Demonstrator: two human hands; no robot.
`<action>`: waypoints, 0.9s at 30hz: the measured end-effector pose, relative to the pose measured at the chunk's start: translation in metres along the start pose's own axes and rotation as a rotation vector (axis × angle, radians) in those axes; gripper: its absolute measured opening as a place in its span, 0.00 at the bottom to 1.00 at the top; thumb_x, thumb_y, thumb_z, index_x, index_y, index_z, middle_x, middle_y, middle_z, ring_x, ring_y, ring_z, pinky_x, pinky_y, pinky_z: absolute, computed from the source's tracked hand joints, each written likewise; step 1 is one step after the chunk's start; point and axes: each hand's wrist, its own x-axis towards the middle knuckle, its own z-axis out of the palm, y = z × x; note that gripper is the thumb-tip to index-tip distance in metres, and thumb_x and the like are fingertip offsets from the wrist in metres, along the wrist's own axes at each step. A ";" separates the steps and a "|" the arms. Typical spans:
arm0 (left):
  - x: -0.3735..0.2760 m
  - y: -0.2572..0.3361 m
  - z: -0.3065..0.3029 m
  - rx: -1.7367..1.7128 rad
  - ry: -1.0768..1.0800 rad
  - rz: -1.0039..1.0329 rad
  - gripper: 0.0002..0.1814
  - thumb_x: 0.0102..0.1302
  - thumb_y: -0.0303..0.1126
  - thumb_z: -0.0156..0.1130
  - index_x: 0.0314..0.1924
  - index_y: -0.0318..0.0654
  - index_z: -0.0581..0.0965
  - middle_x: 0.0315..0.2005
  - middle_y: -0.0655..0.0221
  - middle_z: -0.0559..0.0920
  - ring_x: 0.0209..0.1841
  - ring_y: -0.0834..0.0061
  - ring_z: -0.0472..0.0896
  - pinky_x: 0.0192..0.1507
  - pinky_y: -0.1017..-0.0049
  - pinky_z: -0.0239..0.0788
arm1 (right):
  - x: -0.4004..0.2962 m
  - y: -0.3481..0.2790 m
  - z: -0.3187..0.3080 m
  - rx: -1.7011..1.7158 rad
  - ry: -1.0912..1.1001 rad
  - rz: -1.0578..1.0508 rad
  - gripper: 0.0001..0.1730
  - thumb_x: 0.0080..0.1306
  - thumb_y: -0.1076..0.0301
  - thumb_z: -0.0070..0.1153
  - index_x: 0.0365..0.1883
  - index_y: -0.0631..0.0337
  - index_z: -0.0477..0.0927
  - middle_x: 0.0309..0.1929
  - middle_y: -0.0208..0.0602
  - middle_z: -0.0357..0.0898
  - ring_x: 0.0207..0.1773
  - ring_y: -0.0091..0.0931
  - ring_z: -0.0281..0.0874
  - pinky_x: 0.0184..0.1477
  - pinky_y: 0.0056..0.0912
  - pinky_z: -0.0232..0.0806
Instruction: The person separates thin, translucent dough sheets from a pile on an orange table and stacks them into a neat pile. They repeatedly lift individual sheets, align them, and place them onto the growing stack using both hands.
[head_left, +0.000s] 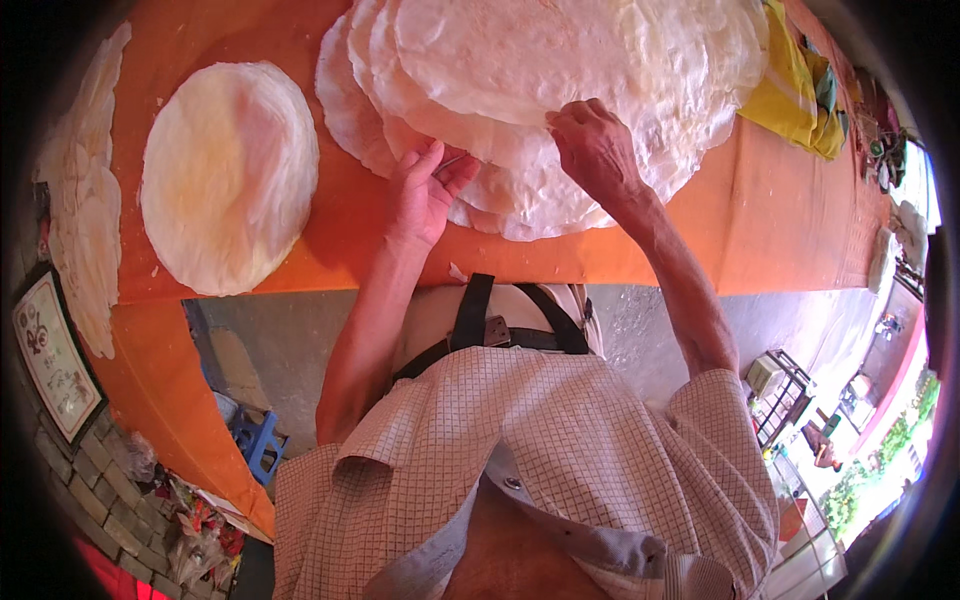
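Note:
A broad, overlapping pile of thin, round, whitish translucent sheets (510, 67) lies on the orange-covered table (795, 217). My right hand (596, 150) is over the pile, with its fingertips pinching the near edge of an upper sheet. To its left, my left hand (427, 195) is palm up at the pile's near side. A slim greyish tool (448, 162) shows between its thumb and fingers; its exact kind is unclear. Further left rests a separate round stack of similar sheets (229, 180), yellowish in the middle.
Ragged pale sheets (86, 202) hang over the table's left edge. A yellow cloth or bag (795, 90) sits right of the pile. Below are a blue plastic stool (259, 442), plastic-wrapped items (199, 547) and a framed panel bearing writing (56, 356). A metal rack (780, 397) stands at right.

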 end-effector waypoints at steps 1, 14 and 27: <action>0.002 0.000 0.004 -0.023 -0.030 0.003 0.12 0.70 0.36 0.54 0.47 0.36 0.75 0.42 0.59 0.81 0.48 0.62 0.80 0.54 0.64 0.74 | 0.005 -0.005 0.000 -0.002 0.011 -0.048 0.11 0.53 0.74 0.60 0.37 0.58 0.81 0.38 0.37 0.80 0.42 0.36 0.77 0.40 0.37 0.72; 0.021 0.006 0.007 -0.183 -0.262 -0.107 0.15 0.70 0.41 0.53 0.47 0.37 0.74 0.43 0.59 0.81 0.48 0.61 0.79 0.55 0.56 0.70 | 0.016 -0.051 0.022 0.174 0.201 -0.185 0.16 0.52 0.66 0.60 0.41 0.58 0.79 0.47 0.38 0.78 0.50 0.37 0.76 0.46 0.42 0.70; -0.004 0.010 0.030 0.400 0.069 -0.125 0.18 0.71 0.34 0.51 0.55 0.30 0.70 0.44 0.57 0.80 0.47 0.65 0.81 0.51 0.69 0.74 | 0.103 -0.007 -0.174 -0.377 0.433 -0.018 0.08 0.59 0.74 0.50 0.35 0.56 0.80 0.32 0.39 0.82 0.35 0.38 0.80 0.36 0.41 0.71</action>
